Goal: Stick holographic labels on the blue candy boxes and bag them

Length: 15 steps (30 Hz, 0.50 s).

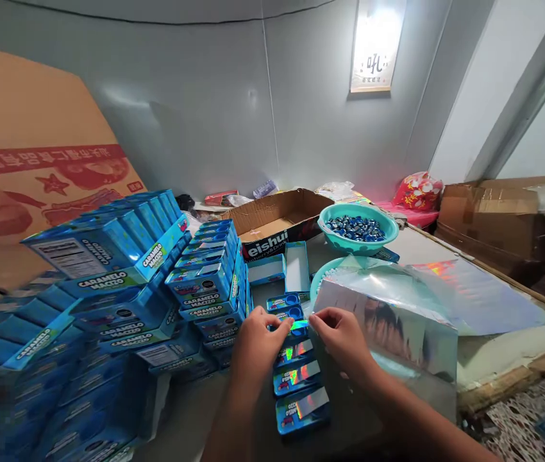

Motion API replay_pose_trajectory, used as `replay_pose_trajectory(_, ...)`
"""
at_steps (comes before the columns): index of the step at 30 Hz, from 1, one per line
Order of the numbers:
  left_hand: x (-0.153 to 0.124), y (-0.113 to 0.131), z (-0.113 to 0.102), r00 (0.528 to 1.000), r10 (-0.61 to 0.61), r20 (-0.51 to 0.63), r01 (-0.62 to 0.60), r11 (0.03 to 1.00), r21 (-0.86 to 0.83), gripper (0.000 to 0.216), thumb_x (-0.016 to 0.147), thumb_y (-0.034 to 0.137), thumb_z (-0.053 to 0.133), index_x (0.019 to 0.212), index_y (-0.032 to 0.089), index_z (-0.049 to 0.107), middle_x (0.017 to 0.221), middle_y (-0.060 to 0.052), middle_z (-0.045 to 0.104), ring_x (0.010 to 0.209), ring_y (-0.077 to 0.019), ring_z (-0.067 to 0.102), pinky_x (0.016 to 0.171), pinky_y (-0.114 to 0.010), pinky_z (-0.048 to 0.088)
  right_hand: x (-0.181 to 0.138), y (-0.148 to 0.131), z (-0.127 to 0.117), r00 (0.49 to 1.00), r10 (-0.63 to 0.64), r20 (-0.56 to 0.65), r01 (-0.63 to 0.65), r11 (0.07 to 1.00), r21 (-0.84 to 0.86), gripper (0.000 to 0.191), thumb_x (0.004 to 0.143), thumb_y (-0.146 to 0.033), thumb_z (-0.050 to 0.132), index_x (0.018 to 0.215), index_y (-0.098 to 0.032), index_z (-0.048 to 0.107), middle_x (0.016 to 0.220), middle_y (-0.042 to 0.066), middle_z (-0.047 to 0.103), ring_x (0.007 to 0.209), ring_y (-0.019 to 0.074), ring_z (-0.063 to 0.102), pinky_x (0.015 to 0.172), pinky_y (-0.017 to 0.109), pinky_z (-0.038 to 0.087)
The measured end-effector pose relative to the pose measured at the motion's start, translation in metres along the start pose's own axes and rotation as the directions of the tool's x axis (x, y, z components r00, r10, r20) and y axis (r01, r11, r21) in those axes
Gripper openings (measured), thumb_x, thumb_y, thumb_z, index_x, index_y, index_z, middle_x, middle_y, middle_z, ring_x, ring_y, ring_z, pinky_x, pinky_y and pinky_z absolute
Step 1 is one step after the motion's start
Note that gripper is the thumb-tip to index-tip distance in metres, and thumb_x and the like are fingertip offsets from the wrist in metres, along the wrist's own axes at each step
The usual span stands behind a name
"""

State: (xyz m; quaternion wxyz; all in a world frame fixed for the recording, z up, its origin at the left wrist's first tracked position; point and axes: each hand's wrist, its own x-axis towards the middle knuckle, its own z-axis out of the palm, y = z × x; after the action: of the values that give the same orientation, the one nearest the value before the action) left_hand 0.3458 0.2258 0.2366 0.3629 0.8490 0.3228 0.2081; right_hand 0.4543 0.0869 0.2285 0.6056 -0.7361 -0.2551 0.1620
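A short shiny holographic strip (300,325) spans the gap between my hands, over one of the small blue candy boxes (296,410) lined up in front of me. My left hand (261,337) pinches its left end between thumb and fingers. At the right end, my right hand (342,337) pinches it with closed fingertips. The nearer boxes in the row carry similar shiny strips across their right part. Farther back, a box (282,301) shows a round dark opening and no strip. Just right of my right hand stands a bent holographic sheet (404,321).
Stacked blue display cartons (104,256) crowd the left, before a large cardboard box (22,128). Behind the row lie light-blue trays (296,266) and an open carton (277,224). A teal basin (359,237) holds dark blue candies; another basin (323,276) is partly covered.
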Motion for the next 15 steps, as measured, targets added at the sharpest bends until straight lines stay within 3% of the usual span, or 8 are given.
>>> replay_pose_trajectory(4,-0.001,-0.001,0.001,1.0,0.003,-0.023,-0.004,0.999,-0.032,0.032,0.079,0.049,0.068,0.061,0.022,0.071,0.076,-0.001,0.052,0.071,-0.0188,0.056,0.067,-0.032,0.038,0.0,0.0,-0.003,1.0,0.015,0.006,-0.015,1.0,0.013,0.033,0.072,-0.046,0.067,0.071,-0.014,0.074,0.067,0.008,0.071,0.064,0.0213,0.063,0.057,0.028,0.043)
replay_pose_trajectory(12,-0.01,0.005,0.005,0.998,0.026,-0.064,-0.035,0.989,-0.142,0.039,0.086,0.055,0.061,0.07,0.022,0.074,0.081,-0.002,0.059,0.075,-0.0179,0.059,0.07,-0.03,0.042,0.002,-0.001,-0.008,0.983,0.184,-0.004,-0.175,0.943,0.283,0.035,0.064,-0.047,0.078,0.072,-0.014,0.071,0.067,0.005,0.068,0.057,0.0147,0.058,0.053,0.025,0.043)
replay_pose_trajectory(15,-0.01,0.005,0.005,0.996,0.023,-0.083,-0.035,0.99,-0.136,0.043,0.087,0.057,0.057,0.07,0.021,0.072,0.081,-0.002,0.062,0.072,-0.0174,0.057,0.068,-0.03,0.041,0.004,0.002,-0.007,0.985,0.172,0.023,-0.172,0.95,0.261,0.033,0.065,-0.046,0.074,0.069,-0.014,0.067,0.061,0.003,0.063,0.053,0.0137,0.054,0.05,0.025,0.04)
